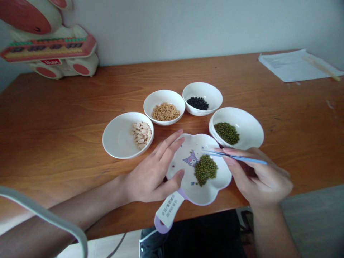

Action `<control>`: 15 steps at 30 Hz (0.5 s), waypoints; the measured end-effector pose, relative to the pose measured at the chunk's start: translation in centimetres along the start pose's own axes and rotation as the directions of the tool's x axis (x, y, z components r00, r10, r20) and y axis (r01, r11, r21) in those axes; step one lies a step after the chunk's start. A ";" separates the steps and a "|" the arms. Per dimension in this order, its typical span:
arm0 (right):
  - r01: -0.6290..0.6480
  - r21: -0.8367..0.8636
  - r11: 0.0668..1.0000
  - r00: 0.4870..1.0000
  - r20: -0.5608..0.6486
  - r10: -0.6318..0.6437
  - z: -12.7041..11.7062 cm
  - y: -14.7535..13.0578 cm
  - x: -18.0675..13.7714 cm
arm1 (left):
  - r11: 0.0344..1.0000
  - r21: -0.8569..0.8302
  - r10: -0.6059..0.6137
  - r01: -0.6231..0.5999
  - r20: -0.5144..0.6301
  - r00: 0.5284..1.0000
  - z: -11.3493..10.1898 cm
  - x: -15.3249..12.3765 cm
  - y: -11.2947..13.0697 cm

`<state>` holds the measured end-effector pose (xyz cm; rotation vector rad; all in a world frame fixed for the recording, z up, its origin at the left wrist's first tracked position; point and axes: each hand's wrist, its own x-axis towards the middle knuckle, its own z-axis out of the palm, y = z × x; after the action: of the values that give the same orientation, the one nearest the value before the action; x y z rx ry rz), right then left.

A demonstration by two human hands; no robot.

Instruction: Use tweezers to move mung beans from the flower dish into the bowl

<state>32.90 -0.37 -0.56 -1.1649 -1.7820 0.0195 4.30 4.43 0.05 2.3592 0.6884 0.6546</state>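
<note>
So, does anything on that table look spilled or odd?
No spill shows around the scalloped dish. Slightly odd: the pale pieces in the leftmost bowl bunch against its right side rather than spreading evenly.

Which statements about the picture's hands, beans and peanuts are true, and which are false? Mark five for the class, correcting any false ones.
1. The right hand holds blue tweezers. True.
2. The left hand lies over the plate's edge. True.
3. The left hand is clenched in a fist. False: its fingers are extended.
4. The peanuts lie to one side of their bowl. True.
5. The plate holds peanuts. False: it holds green beans.
</note>
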 end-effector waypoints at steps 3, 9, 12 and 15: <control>-0.018 0.003 1.000 0.999 0.040 0.018 0.0 -0.1 0.1 | 1.000 0.000 0.002 -0.002 0.004 1.000 -0.1 0.0 0.0; -0.033 0.034 0.999 0.998 0.058 0.031 0.4 -0.8 0.5 | 1.000 -0.007 0.007 -0.007 0.002 1.000 -0.1 -0.1 0.0; -0.034 0.059 0.998 0.996 0.086 0.029 0.6 -1.2 0.6 | 1.000 -0.020 0.007 -0.007 0.000 1.000 -0.1 -0.1 0.0; -0.025 0.057 0.998 0.995 0.100 0.020 0.6 -1.3 0.6 | 1.000 -0.029 -0.001 0.001 0.006 1.000 -0.2 0.0 0.1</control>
<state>31.56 -0.36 0.21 -1.1593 -1.8432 0.1446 4.21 4.43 0.20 2.3332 0.6729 0.6531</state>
